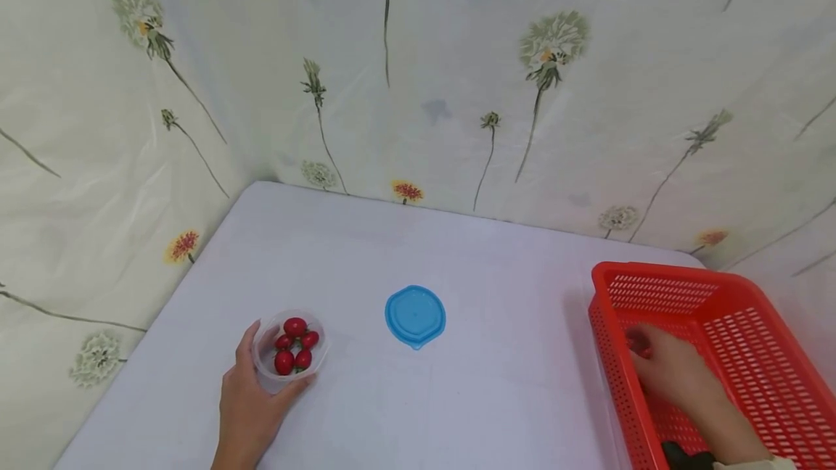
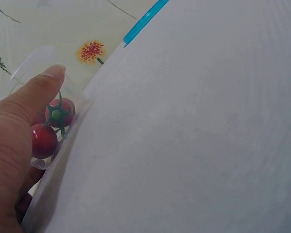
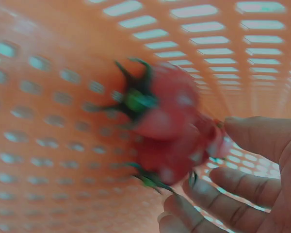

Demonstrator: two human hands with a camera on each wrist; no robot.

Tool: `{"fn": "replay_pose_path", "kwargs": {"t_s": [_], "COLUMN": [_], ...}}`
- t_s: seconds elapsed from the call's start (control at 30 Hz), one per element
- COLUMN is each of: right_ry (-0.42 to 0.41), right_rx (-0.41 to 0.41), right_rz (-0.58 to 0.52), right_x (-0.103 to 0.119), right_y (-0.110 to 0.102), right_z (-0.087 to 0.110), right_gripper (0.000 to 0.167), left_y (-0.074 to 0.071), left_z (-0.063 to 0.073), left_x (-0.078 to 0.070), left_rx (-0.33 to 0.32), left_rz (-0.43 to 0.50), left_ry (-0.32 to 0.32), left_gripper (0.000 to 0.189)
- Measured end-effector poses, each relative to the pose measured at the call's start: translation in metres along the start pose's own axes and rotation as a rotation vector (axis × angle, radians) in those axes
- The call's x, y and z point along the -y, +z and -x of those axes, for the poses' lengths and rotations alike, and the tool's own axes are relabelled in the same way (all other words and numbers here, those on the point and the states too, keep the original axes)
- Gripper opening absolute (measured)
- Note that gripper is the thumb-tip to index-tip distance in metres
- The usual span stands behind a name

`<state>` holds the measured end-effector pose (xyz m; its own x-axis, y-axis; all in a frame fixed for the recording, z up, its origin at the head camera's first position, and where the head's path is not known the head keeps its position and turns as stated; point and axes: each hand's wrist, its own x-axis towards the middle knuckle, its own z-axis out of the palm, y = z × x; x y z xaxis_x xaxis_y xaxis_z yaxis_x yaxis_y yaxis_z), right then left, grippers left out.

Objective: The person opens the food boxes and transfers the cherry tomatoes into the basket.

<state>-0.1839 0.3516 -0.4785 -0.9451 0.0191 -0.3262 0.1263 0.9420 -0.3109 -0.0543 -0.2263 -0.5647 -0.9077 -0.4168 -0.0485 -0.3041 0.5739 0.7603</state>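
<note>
A clear plastic tub (image 1: 324, 355) stands on the white table at the left, with several red cherry tomatoes (image 1: 294, 326) inside. My left hand (image 1: 251, 401) grips the tub's side between thumb and fingers; in the left wrist view its thumb lies across the clear wall. My right hand (image 1: 669, 368) reaches down inside the red plastic basket (image 1: 731, 289). In the right wrist view its thumb and bent fingers are around a blurred cluster of cherry tomatoes (image 3: 172, 102) with green stalks. I cannot tell whether they grip one.
A blue plastic lid (image 1: 415, 314) with a small tab lies flat mid-table, right of the tub. The basket's perforated walls rise around my right hand at the table's right side. A flower-printed cloth (image 1: 444, 93) hangs behind and along the left of the table.
</note>
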Motion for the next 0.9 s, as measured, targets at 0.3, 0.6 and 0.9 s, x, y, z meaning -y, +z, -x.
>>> {"fn": "replay_pose_path", "kwargs": {"t_s": [0.3, 0.6, 0.9], "right_ry": [-0.112, -0.224, -0.576], "right_rx": [-0.194, -0.279, -0.188], "right_rz": [0.058, 0.057, 0.040], "right_x": [0.015, 0.063, 0.163], "right_y": [-0.030, -0.049, -0.059], "right_z": [0.010, 0.021, 0.035], "right_gripper": [0.067, 0.070, 0.059], "left_y": [0.001, -0.001, 0.002], "left_z": [-0.002, -0.002, -0.004], "left_x": [0.002, 0.003, 0.004], "left_rx": [0.000, -0.020, -0.025], "left_rz": [0.010, 0.000, 0.008], "left_ry": [-0.002, 0.015, 0.026], "left_gripper": [0.124, 0.123, 0.121]}}
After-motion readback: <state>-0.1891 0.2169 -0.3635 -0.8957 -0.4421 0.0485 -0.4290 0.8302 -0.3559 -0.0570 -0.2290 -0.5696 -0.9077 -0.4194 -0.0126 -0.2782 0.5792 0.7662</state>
